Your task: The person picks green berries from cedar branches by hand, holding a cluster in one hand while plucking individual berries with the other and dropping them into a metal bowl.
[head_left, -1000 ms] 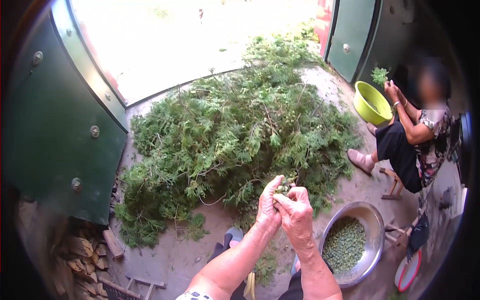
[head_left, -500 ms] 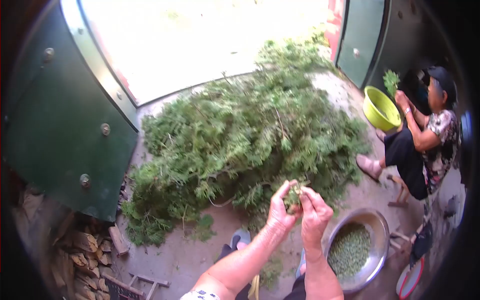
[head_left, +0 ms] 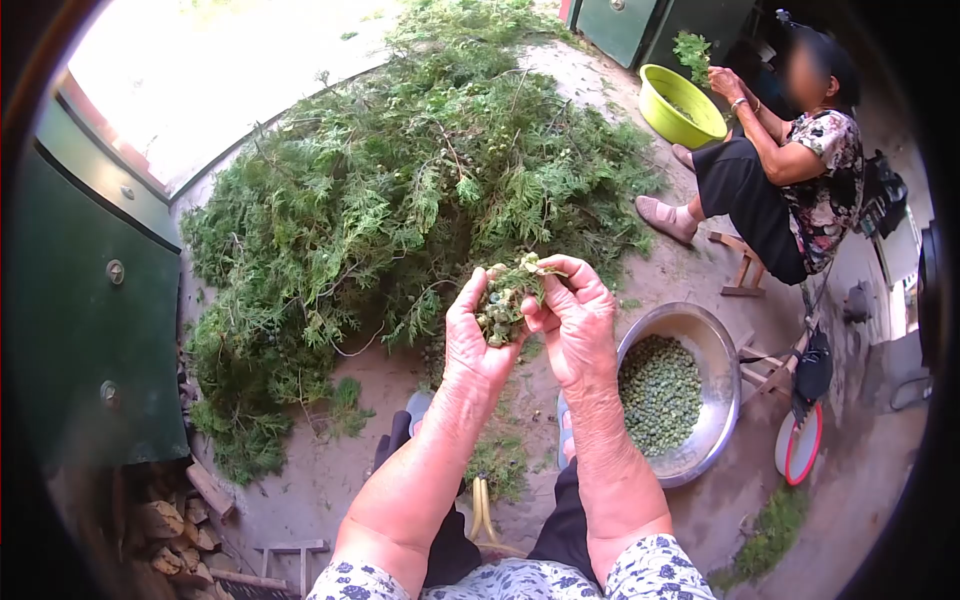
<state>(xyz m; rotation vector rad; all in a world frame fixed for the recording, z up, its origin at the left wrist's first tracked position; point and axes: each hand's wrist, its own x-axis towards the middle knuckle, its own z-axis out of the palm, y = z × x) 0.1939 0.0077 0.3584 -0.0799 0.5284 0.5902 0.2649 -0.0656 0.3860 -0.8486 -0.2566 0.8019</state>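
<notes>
- By the left hand (head_left: 470,345), in the centre of the frame, a small cluster of green round pieces and leafy bits (head_left: 498,315) was held; this grip was partly closed, the cluster lying between thumb and curled fingers.
- By the right hand (head_left: 578,335), the right edge of the same cluster was nipped; this grip was almost closed, but which single piece was pinched could not be told.
- A steady, light hold at the left was judged best, because soft pieces could be crushed if they were squeezed strongly.
- Small pinches close to the stems were judged better than wide pulls, by which pieces could be scattered.
- The metal basin (head_left: 725,400), with many green round pieces (head_left: 660,395) in it, was seen right of centre, near the right forearm; the pile of branches (head_left: 340,210) was spread in the upper middle.
- In the upper right, a sprig (head_left: 692,58) was held by another person (head_left: 785,165) beside a yellow-green tub (head_left: 668,122).
</notes>
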